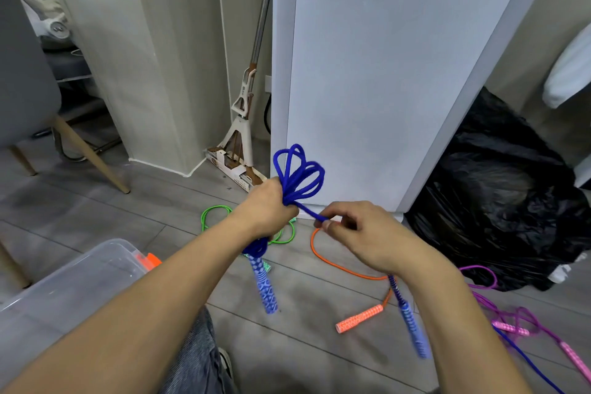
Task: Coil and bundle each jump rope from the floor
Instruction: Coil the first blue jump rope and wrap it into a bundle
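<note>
**Hands on blue rope [299, 176]**

The left hand [267, 211] was closed in a fist round the gathered loops of the blue rope, and the loops fanned out above it. One blue handle [263, 285] hung just below that fist. From the bundle a single strand ran right to the right hand [361, 233], which pinched it between thumb and fingertips, the other fingers curled in. The second handle [412, 329] dangled under the right wrist, blurred. All of this rope was off the floor [179, 201], between the two hands.

Other ropes lay on the floor. A green rope [214, 217] sat just beyond the left hand, partly hidden by it. An orange rope [332, 262] curved between the forearms, with its orange handle [359, 320] lying nearer. Near right, a purple rope [511, 317] lay tangled with its pink handles, and a dark blue cord [527, 361] ran beside the right forearm.

A clear bin [73, 281] stood near left. Behind the loops rose a white panel [383, 73], with a black bag [499, 195] slumped at its right. A mop [246, 125] leaned at its left. A chair [28, 73] stood far left.
</note>
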